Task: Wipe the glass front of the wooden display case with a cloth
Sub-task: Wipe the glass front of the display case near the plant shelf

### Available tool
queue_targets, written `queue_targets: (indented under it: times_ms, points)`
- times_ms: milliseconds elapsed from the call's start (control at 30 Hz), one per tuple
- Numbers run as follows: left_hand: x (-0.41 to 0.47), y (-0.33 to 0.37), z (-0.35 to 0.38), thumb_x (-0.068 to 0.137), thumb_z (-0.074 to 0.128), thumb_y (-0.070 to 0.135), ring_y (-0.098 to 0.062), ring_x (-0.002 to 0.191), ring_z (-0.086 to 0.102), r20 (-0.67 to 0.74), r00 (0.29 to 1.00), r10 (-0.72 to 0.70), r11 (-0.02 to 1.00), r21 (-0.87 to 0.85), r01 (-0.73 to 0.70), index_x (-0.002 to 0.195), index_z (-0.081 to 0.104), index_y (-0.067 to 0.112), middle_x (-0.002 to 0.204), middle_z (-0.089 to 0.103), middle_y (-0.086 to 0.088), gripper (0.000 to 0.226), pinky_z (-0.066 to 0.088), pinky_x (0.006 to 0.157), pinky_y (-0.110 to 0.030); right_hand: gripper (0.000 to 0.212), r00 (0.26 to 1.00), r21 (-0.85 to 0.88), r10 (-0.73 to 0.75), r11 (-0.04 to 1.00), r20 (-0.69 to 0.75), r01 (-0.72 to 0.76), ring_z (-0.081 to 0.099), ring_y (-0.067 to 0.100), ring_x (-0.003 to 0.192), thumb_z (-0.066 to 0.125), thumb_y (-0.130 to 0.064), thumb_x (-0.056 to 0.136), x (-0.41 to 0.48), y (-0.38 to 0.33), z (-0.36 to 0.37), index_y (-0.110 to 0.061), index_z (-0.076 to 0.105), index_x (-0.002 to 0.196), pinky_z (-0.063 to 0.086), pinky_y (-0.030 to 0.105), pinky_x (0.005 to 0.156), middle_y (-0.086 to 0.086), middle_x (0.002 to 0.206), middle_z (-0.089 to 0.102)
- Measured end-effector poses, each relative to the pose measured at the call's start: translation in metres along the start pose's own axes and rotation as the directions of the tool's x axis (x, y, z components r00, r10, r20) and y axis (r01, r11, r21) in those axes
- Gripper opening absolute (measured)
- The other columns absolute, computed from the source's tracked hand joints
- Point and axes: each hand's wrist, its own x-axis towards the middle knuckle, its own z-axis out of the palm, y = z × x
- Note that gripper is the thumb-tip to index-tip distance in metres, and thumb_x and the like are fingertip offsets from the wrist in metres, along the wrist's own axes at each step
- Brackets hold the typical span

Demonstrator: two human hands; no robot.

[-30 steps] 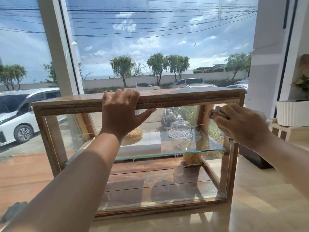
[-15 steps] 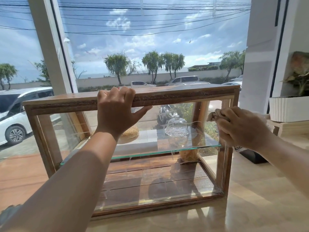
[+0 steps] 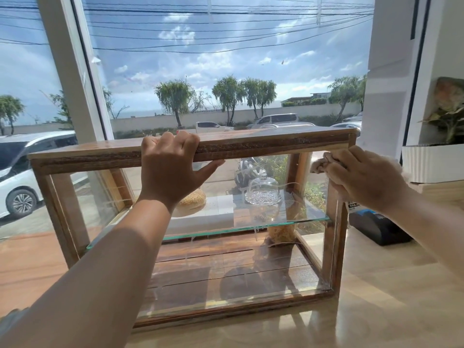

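Large glazed window [image 3: 226, 59] with a white frame filled the background; parked cars, trees and overhead wires were seen through it.

Pale wood-grain countertop [image 3: 389, 297] spanned the foreground. The brown rough-wood display case [image 3: 263, 141] stood on it, long side toward the camera, close to the window.

The case's clear glass front [image 3: 238, 267] was upright and ran the full width between the wooden corner posts. Faint streaks and reflections showed on it. Inside, a thin green-edged glass shelf [image 3: 251, 229] sat at mid-height above a slatted wooden floor.

Left hand [image 3: 170, 172]: it gripped the top front rail left of centre, with the fingers curled over the top board and the thumb stretched along the underside of the rail.

Right hand [image 3: 364, 177]: its fingers were curled round a bunched beige cloth [image 3: 324, 164], held at the upper right corner of the front, just below the top rail. Whether the cloth touched the glass or the wooden post there could not be told.

White ribbed planter [image 3: 431, 162] with a leafy plant stood at the right edge. A black boxy device [image 3: 379, 227] sat on the counter just right of the case.

A small clear glass dome [image 3: 262, 192] stood on the shelf, right of centre. A round tan seeded item [image 3: 193, 199] lay left of it, partly hidden by the left wrist.
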Motion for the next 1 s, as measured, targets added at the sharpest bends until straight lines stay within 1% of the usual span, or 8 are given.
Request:
queue_targets:
  times_ms: [133, 267, 500, 733, 800, 867, 900, 1000]
  points:
    - [0.000, 0.000, -0.001, 0.088, 0.043, 0.075, -0.028, 0.069, 0.054, 0.016, 1.000, -0.004, 1.000, -0.001, 0.004, 0.091, 0.056, 0.013, 0.081, 0.059, -0.005, 0.063, 0.034, 0.069, -0.040, 0.022, 0.990, 0.040, 0.138, 0.990, -0.033, -0.137, 0.053, 0.033, 0.074, 0.068, -0.008, 0.084, -0.006, -0.015, 0.003, -0.007, 0.048, 0.093, 0.051, 0.040, 0.051, 0.019, 0.094, 0.058]
    - [0.001, 0.001, -0.004, 0.088, 0.042, 0.075, -0.028, 0.069, 0.054, 0.041, 0.999, -0.003, 1.000, 0.007, 0.003, 0.091, 0.055, 0.012, 0.079, 0.058, -0.006, 0.064, 0.034, 0.069, -0.041, 0.025, 0.995, 0.048, 0.099, 0.994, 0.028, -0.100, 0.054, 0.034, 0.072, 0.068, -0.009, 0.082, -0.015, -0.022, 0.002, -0.007, 0.046, 0.095, 0.051, 0.040, 0.050, 0.021, 0.093, 0.059]
    - [0.000, 0.001, -0.002, 0.089, 0.041, 0.074, -0.029, 0.069, 0.054, 0.040, 0.999, 0.003, 1.000, 0.007, -0.004, 0.092, 0.056, 0.011, 0.081, 0.059, -0.008, 0.064, 0.035, 0.068, -0.041, 0.013, 0.982, 0.027, 0.190, 0.981, 0.003, -0.190, 0.054, 0.034, 0.072, 0.060, -0.010, 0.089, 0.000, -0.019, -0.008, -0.006, 0.050, 0.095, 0.052, 0.041, 0.049, 0.019, 0.092, 0.057]
    - [0.001, 0.001, -0.004, 0.089, 0.042, 0.074, -0.029, 0.070, 0.054, 0.046, 0.999, -0.008, 1.000, 0.011, 0.008, 0.092, 0.055, 0.012, 0.082, 0.060, -0.008, 0.064, 0.034, 0.069, -0.041, 0.038, 0.978, 0.067, 0.038, 0.996, 0.206, -0.053, 0.058, 0.031, 0.071, 0.074, -0.014, 0.075, -0.042, -0.045, -0.004, -0.010, 0.047, 0.102, 0.053, 0.037, 0.046, 0.017, 0.095, 0.059]
    - [0.001, 0.001, -0.004, 0.089, 0.041, 0.074, -0.029, 0.070, 0.054, 0.053, 0.999, -0.007, 1.000, 0.010, 0.007, 0.093, 0.055, 0.012, 0.082, 0.060, -0.008, 0.064, 0.034, 0.070, -0.041, 0.027, 0.990, 0.045, 0.078, 0.995, 0.114, -0.084, 0.057, 0.032, 0.072, 0.066, -0.012, 0.082, -0.020, -0.031, -0.007, -0.009, 0.048, 0.102, 0.052, 0.038, 0.047, 0.018, 0.094, 0.058]
    - [0.001, 0.001, -0.003, 0.089, 0.041, 0.074, -0.029, 0.070, 0.055, 0.052, 0.999, -0.009, 1.000, 0.010, 0.008, 0.093, 0.055, 0.012, 0.083, 0.060, -0.008, 0.064, 0.034, 0.070, -0.041, 0.006, 0.993, -0.006, 0.117, 0.993, 0.013, -0.117, 0.053, 0.032, 0.072, 0.046, -0.014, 0.096, 0.007, -0.009, -0.011, -0.009, 0.050, 0.099, 0.050, 0.039, 0.047, 0.017, 0.092, 0.055]
    - [0.001, 0.001, -0.003, 0.089, 0.041, 0.074, -0.029, 0.070, 0.055, 0.050, 0.999, -0.009, 1.000, 0.007, 0.009, 0.094, 0.055, 0.011, 0.083, 0.061, -0.008, 0.064, 0.035, 0.070, -0.041, 0.014, 0.995, -0.023, 0.101, 0.995, -0.009, -0.102, 0.051, 0.032, 0.072, 0.038, -0.015, 0.100, 0.016, -0.003, -0.012, -0.010, 0.051, 0.098, 0.049, 0.039, 0.048, 0.016, 0.091, 0.053]
    - [0.000, 0.001, -0.002, 0.089, 0.041, 0.073, -0.030, 0.070, 0.054, 0.048, 0.999, -0.010, 1.000, 0.005, 0.010, 0.094, 0.055, 0.011, 0.083, 0.060, -0.008, 0.064, 0.035, 0.069, -0.043, 0.008, 0.998, 0.009, 0.051, 0.999, 0.021, -0.052, 0.055, 0.030, 0.071, 0.056, -0.007, 0.088, 0.003, -0.014, -0.010, -0.009, 0.055, 0.096, 0.048, 0.037, 0.048, 0.015, 0.090, 0.057]
